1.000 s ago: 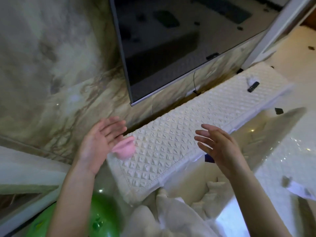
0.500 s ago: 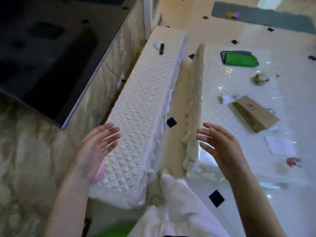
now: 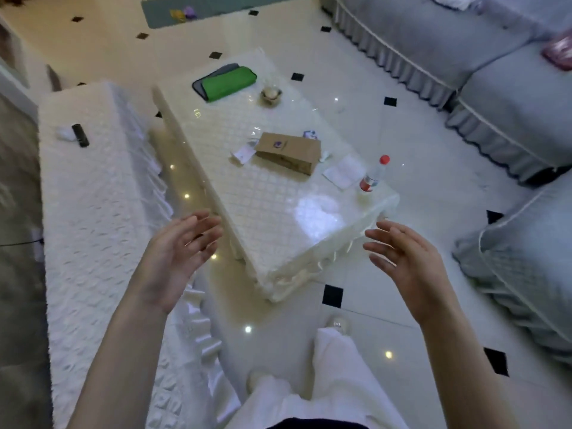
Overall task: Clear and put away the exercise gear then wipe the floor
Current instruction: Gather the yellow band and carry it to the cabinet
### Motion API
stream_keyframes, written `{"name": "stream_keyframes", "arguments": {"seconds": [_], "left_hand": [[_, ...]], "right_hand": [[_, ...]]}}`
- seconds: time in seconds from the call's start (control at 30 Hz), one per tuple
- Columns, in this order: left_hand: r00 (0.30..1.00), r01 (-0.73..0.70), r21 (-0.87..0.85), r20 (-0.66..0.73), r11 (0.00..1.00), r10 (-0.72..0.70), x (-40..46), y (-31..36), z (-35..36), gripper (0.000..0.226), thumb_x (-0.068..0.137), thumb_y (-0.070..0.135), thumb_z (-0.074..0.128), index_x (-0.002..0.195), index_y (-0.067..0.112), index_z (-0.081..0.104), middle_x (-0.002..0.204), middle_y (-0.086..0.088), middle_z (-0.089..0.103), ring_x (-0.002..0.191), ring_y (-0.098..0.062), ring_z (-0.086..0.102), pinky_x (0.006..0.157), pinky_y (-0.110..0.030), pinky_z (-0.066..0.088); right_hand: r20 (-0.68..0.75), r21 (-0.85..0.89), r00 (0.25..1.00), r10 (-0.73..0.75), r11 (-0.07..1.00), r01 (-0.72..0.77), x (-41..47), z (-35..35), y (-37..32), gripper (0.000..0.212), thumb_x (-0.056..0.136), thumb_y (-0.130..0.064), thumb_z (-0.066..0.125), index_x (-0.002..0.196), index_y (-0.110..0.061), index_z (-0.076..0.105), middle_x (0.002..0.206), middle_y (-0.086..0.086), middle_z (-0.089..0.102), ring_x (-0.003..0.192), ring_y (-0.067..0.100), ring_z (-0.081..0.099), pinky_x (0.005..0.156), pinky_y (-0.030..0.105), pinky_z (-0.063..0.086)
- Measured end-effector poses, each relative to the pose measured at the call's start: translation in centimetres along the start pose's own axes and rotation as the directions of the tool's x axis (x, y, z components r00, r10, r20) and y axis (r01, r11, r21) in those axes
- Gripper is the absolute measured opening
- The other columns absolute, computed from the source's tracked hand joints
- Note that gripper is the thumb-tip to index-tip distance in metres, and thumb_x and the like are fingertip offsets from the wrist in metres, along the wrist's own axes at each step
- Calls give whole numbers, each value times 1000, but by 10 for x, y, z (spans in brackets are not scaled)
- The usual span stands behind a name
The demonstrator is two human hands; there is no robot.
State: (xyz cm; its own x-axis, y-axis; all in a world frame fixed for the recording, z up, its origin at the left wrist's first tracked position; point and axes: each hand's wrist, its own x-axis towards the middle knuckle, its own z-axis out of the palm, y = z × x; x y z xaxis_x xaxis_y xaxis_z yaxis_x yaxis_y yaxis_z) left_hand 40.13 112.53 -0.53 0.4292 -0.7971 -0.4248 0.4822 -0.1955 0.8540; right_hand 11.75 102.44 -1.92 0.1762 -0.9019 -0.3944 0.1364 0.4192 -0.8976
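Both hands, left hand [image 3: 178,258] and right hand [image 3: 408,261], are hovering open and empty (the bottle [image 3: 374,173] is standing near the table [image 3: 278,218] edge, risking a knock).

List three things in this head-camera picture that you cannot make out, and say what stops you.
- Brown paper bag on the coffee table, head view: lying closed, so its contents are hidden.
- Small yellow and purple items on the far mat: too small and blurred to identify.
- Pink object on the sofa: cut off by the right edge.
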Motion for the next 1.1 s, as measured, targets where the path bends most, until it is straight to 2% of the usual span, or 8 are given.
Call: {"name": "stream_keyframes", "arguments": {"seconds": [0.13, 0.3, 0.5, 0.7, 0.77, 1.0, 1.1], "left_hand": [[994, 27, 26, 103, 999, -30, 37, -1, 88, 29, 73, 29, 53, 98, 16, 61, 88, 3, 71, 82, -10, 68, 72, -20, 54], [984, 62, 109, 161, 992, -79, 86, -26, 202, 17, 92, 22, 44, 96, 18, 60, 88, 4, 70, 81, -10, 68, 83, -27, 48], [952, 89, 231, 266, 969, -151, 120, -52, 315, 20, 95, 21, 43, 92, 18, 62, 88, 3, 71, 84, -12, 67, 82, -29, 46], [904, 140, 327, 343, 935, -256, 166, -65, 405, 20, 93, 22, 45, 98, 16, 63, 96, 0, 70, 84, -11, 69, 79, -27, 52], [883, 153, 356, 369, 922, -289, 186, -68, 437, 19, 92, 22, 45, 98, 17, 63, 99, -1, 70, 85, -11, 69, 81, -28, 49], [849, 113, 437, 425, 892, -315, 269, -75, 551, 20, 95, 16, 43, 96, 15, 63, 94, 0, 71, 86, -12, 67, 87, -29, 48], [818, 97, 477, 462, 873, -343, 301, -73, 596, 20, 94, 14, 43, 95, 14, 63, 94, -1, 71, 88, -15, 67, 85, -29, 48]], "right_hand": [[-94, 35, 995, -41, 998, 45, 24, -63, -26, 18, 94, -14, 47, 96, -16, 64, 86, 0, 72, 78, 14, 68, 69, 22, 52], [-209, 68, 976, -62, 995, 78, 56, -151, -61, 16, 94, -15, 48, 97, -15, 64, 86, 0, 72, 77, 13, 67, 65, 19, 52], [-339, 142, 940, -45, 985, 98, 84, -230, -87, 17, 94, -13, 47, 99, -13, 63, 86, 1, 72, 75, 13, 68, 64, 19, 53], [-480, 222, 876, -39, 961, 164, 121, -287, -107, 17, 93, -11, 48, 100, -12, 63, 84, 0, 72, 73, 12, 67, 63, 19, 52], [-514, 243, 857, -31, 953, 180, 138, -302, -116, 16, 93, -11, 48, 99, -13, 63, 85, 1, 72, 73, 12, 67, 63, 19, 52], [-593, 257, 804, -35, 939, 230, 232, -346, -160, 15, 93, -11, 49, 99, -11, 63, 87, 5, 71, 75, 17, 65, 69, 23, 52], [-614, 259, 788, -34, 935, 243, 273, -357, -184, 15, 94, -11, 48, 98, -11, 63, 84, 3, 71, 74, 15, 65, 64, 19, 52]]}}
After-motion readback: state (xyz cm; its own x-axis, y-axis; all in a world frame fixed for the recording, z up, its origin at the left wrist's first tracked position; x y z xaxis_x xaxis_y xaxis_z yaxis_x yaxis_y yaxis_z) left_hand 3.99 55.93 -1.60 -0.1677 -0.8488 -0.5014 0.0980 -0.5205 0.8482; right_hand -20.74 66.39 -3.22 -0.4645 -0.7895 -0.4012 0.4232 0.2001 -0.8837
